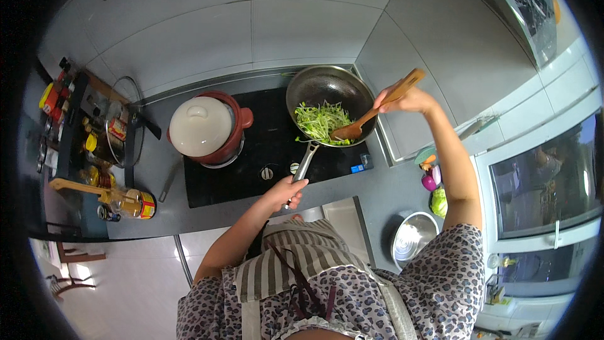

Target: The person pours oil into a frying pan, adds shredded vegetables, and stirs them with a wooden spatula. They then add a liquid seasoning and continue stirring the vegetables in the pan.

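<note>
A dark wok [330,82] with a metal handle [306,160] sits at the right side of the black cooktop [264,118]. It appears tilted, with its open side towards me. My left hand [284,192] is wrapped around the end of that handle. Green sprouts with pale stems [318,120] lie heaped in the lower part of the wok. My right hand [406,101] grips a wooden spatula [370,114] partway up its shaft. The spatula's broad blade rests among the sprouts at their right edge.
Left of the wok stands a red pot [240,120] under a cream lid [200,125]. Bottles and jars fill a rack [80,132] at the far left. On the right counter are a metal bowl [415,236], a purple onion [428,182] and a green leafy vegetable [439,202]. Tiled walls border the cooktop.
</note>
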Tool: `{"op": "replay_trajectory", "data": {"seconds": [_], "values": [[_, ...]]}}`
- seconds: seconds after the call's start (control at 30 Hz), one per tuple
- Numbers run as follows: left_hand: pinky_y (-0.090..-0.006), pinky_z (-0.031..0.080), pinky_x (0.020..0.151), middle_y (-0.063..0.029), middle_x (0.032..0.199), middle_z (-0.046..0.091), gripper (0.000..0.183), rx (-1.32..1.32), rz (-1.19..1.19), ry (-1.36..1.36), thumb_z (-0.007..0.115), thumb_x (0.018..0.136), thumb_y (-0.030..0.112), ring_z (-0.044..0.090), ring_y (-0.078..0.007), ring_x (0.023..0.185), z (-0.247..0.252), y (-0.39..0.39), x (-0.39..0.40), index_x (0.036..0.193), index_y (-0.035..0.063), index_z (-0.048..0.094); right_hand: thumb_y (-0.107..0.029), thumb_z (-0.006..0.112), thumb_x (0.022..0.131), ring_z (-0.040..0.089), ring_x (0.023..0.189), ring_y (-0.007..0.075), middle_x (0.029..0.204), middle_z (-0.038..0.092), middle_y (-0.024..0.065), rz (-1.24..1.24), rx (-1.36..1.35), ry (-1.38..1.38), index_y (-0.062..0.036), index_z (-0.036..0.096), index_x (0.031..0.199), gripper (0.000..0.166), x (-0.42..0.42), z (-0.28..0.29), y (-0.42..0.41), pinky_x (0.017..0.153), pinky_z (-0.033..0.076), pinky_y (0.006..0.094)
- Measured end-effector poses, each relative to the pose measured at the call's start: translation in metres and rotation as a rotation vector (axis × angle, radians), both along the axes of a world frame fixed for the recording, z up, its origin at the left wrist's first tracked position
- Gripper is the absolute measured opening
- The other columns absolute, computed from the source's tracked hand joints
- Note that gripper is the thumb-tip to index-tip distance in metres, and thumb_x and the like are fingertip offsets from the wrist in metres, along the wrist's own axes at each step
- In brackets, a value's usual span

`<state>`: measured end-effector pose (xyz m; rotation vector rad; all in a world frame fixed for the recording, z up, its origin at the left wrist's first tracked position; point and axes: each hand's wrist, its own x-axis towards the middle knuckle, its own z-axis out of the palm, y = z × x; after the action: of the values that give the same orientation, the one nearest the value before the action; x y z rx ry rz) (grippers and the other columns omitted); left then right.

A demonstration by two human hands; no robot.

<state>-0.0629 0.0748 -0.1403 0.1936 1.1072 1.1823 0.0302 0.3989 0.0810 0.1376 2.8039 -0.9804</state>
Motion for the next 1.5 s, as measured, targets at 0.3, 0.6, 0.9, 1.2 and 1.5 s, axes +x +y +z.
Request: {"op": "replay_trajectory", "data": {"seconds": [0.3, 0.6, 0.9, 1.2, 1.5], "values": [[-0.0227, 0.029, 0.036, -0.0003, 0.064, 0.040, 0.027, 0.007, -0.010, -0.015, 0.055, 0.088, 0.027, 0.036, -0.0071, 0.046, -0.002, 0.000, -0.002, 0.083, 0.0117, 0.034, -0.010, 0.063, 0.077, 0.064, 0.076, 0.0213, 0.084, 0.067, 0.0095, -0.110, 0.095, 0.308, -0.0067, 0.067, 0.090, 0.014, 0.027, -0.044, -0.048, 0.067, 0.050, 0.0293], [-0.0317, 0.050, 0.066, -0.0072, 0.086, 0.060, 0.058, -0.001, -0.241, 0.386, 0.035, 0.091, 0.054, 0.059, -0.0173, 0.074, -0.038, 0.005, -0.053, 0.096, 0.0015, 0.058, -0.005, 0.061, 0.077, 0.062, 0.079, 0.0319, 0.091, 0.064, 0.0135, -0.110, 0.260, 0.551, -0.0036, 0.062, 0.092, 0.016, 0.033, -0.137, -0.089, 0.070, 0.050, 0.0345], [-0.0403, 0.051, 0.067, -0.0148, 0.092, 0.053, 0.021, 0.049, -0.189, 1.919, 0.062, 0.073, 0.012, 0.058, -0.0328, 0.077, -0.118, 0.069, -0.104, 0.090, 0.0025, 0.056, -0.004, 0.062, 0.081, 0.063, 0.084, 0.0222, 0.092, 0.062, 0.0117, -1.217, -0.692, 1.021, 0.0029, 0.058, 0.098, 0.019, 0.101, -0.166, -0.148, 0.077, 0.052, 0.0313], [-0.0390, 0.053, 0.071, -0.0176, 0.097, 0.059, 0.015, -0.220, -0.505, 1.775, 0.062, 0.070, 0.009, 0.062, -0.0318, 0.085, -0.116, 0.077, -0.114, 0.084, 0.0037, 0.064, -0.006, 0.061, 0.082, 0.062, 0.088, 0.0273, 0.098, 0.058, 0.0165, -1.447, -0.904, 1.224, 0.0020, 0.050, 0.107, 0.029, 0.137, -0.175, -0.163, 0.078, 0.055, 0.0351], [-0.0438, 0.050, 0.061, -0.0186, 0.079, 0.053, 0.013, 0.237, 0.015, 1.970, 0.060, 0.070, 0.009, 0.059, -0.0363, 0.070, 0.058, 0.099, -0.099, 0.076, -0.0009, 0.053, -0.004, 0.061, 0.082, 0.063, 0.082, 0.0244, 0.093, 0.059, 0.0150, -1.468, -0.869, 1.245, 0.0041, 0.052, 0.105, 0.026, 0.118, -0.174, -0.132, 0.073, 0.056, 0.0328]]}}
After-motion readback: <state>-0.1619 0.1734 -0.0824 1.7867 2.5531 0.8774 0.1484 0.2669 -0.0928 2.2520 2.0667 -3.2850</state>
